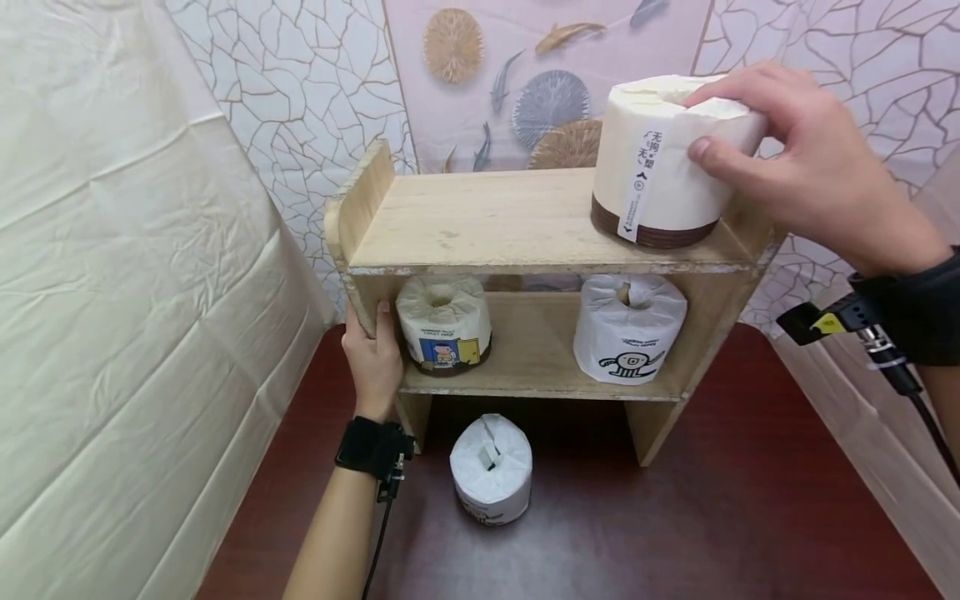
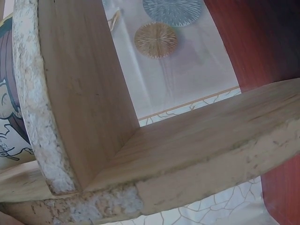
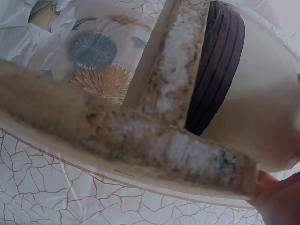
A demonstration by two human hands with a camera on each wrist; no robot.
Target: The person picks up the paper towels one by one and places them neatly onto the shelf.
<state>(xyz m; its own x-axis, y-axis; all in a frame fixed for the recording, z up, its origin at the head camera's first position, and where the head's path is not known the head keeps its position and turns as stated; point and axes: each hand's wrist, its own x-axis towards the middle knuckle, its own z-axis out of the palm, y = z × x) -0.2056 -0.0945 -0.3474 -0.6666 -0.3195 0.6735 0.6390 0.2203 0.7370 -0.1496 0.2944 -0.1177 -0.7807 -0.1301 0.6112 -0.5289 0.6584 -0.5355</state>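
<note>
Creased cream cloth [image 1: 135, 275] at left, crackle-patterned backdrop [image 1: 300, 108] with fish [image 1: 570, 36], dark red tabletop [image 1: 637, 533]

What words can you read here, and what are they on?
"无拘 无塑": label on the roll in the right hand; smaller print below unreadable.
Left roll on the lower shelf: blurred, perhaps "BAMBOO PULP TOILET PAPER".
Right roll, same shelf: lettering too blurred to read.
Yellow wrist tag: marking too small to read.
</note>
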